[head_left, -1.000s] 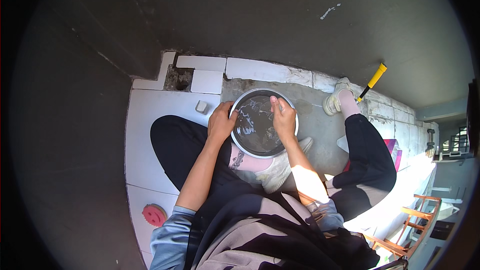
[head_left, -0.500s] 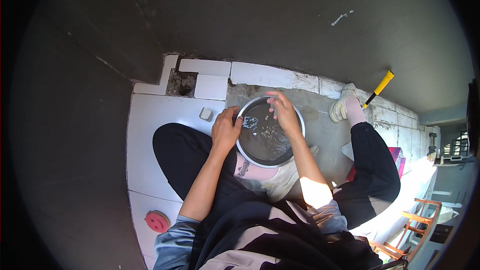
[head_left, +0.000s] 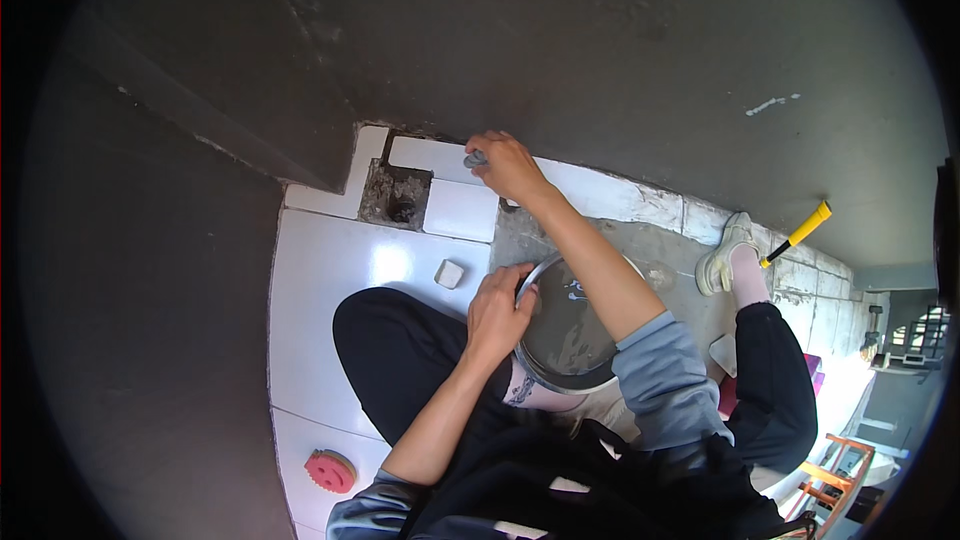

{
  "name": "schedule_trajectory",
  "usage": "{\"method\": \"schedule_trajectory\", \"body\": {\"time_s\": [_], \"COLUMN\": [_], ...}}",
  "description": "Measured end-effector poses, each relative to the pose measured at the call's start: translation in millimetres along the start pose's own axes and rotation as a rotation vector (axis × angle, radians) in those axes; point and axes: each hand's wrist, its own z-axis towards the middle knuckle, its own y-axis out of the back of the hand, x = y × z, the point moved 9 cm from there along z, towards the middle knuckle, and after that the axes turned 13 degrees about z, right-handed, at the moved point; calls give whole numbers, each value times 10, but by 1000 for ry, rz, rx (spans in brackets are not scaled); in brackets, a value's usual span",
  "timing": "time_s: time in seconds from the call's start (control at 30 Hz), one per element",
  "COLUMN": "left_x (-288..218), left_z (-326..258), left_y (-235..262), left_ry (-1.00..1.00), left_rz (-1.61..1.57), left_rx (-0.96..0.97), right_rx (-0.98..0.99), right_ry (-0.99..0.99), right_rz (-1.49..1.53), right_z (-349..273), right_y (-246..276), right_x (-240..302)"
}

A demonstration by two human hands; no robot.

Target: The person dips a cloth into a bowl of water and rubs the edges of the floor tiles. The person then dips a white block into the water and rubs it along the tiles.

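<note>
A round metal basin (head_left: 572, 335) of murky grey water stands in front of me. My left hand (head_left: 500, 308) grips its left rim, fingers outside and thumb over the edge. Farther off, my right hand (head_left: 508, 168) reaches to the white tiles (head_left: 440, 157) along the base of the dark wall. Pinched in its fingers is a small grey lump (head_left: 476, 158), perhaps a wet cloth or sponge; its kind is unclear. Left of the basin a small whitish block (head_left: 449, 274) lies on the tiled floor.
A square drain hole (head_left: 400, 208) with rough edges opens near the wall corner. The yellow-handled tool (head_left: 797, 234) leans by my right shoe (head_left: 722, 258). A red smiling-face sponge (head_left: 331, 471) lies at the lower left. Bare cement (head_left: 515, 233) borders the tiles.
My right hand has gone from above the basin's water out to the wall-side tiles, now with a grey lump in its fingers. The left hand stays at the basin's rim. The view has shifted.
</note>
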Motion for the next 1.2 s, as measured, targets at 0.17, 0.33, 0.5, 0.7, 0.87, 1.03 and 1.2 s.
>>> {"method": "schedule_trajectory", "body": {"time_s": [0.17, 0.33, 0.5, 0.7, 0.87, 1.03, 1.2], "left_x": [62, 86, 73, 78, 73, 88, 70], "left_z": [31, 55, 62, 51, 49, 20, 58], "left_y": [-6, -9, 18, 1, -1, 43, -56], "left_ry": [16, 73, 93, 71, 65, 63, 61], "left_rz": [-26, -68, -85, -75, -68, -76, -86], "left_rx": [0, 51, 89, 88, 72, 40, 76], "right_rx": [191, 373, 345, 390, 317, 146, 68], "right_ry": [155, 322, 400, 383, 286, 177, 242], "right_rz": [-30, -291, -91, -102, -104, -106, -189], "right_z": [476, 546, 273, -263, -578, -431, -36], "right_y": [-634, -1028, -811, -297, 142, 189, -312], "right_x": [194, 40, -263, -613, -782, -455, -240]}}
